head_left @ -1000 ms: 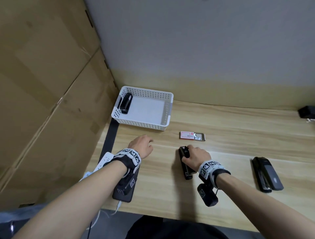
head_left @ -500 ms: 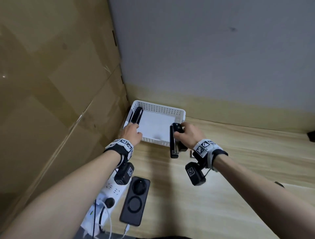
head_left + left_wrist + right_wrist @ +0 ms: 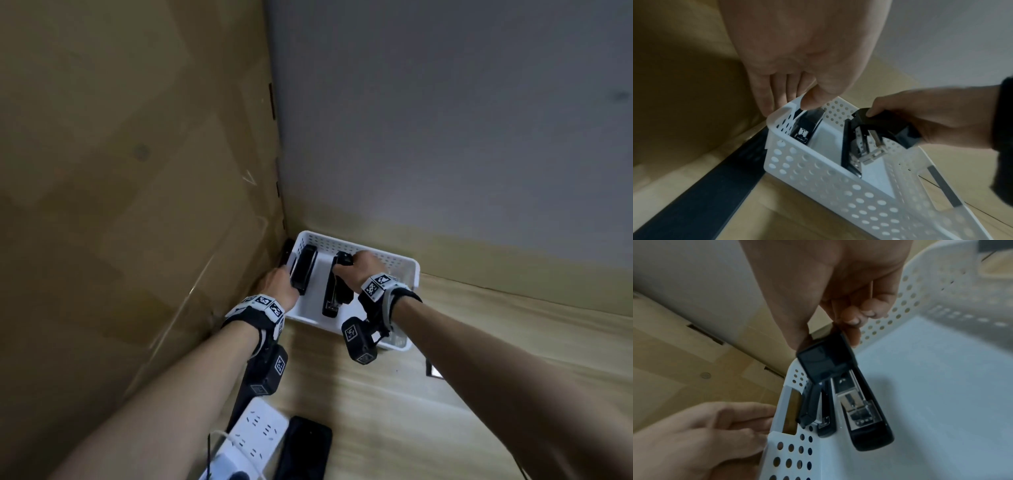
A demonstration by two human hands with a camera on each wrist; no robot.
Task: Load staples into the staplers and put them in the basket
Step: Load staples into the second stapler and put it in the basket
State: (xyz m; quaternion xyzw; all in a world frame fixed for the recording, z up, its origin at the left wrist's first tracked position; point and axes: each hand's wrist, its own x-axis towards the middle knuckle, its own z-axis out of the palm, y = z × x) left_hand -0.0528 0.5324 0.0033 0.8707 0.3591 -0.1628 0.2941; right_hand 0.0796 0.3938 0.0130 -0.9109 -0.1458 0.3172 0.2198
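The right hand (image 3: 363,270) grips a black stapler (image 3: 334,294) inside the white basket (image 3: 407,274), whose left rim the left hand (image 3: 279,286) pinches.

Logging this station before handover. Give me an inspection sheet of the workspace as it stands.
Surface: wooden table, light grain.
Job's things: white basket in the corner; first stapler lying by its left wall; second stapler inside it, held.
Clutter: power strip, black phone.
Grippers: left hand grips the basket's left rim; right hand grips the second stapler.
Cables: white cable at the power strip.
Surroundings: cardboard panel to the left, grey wall behind.
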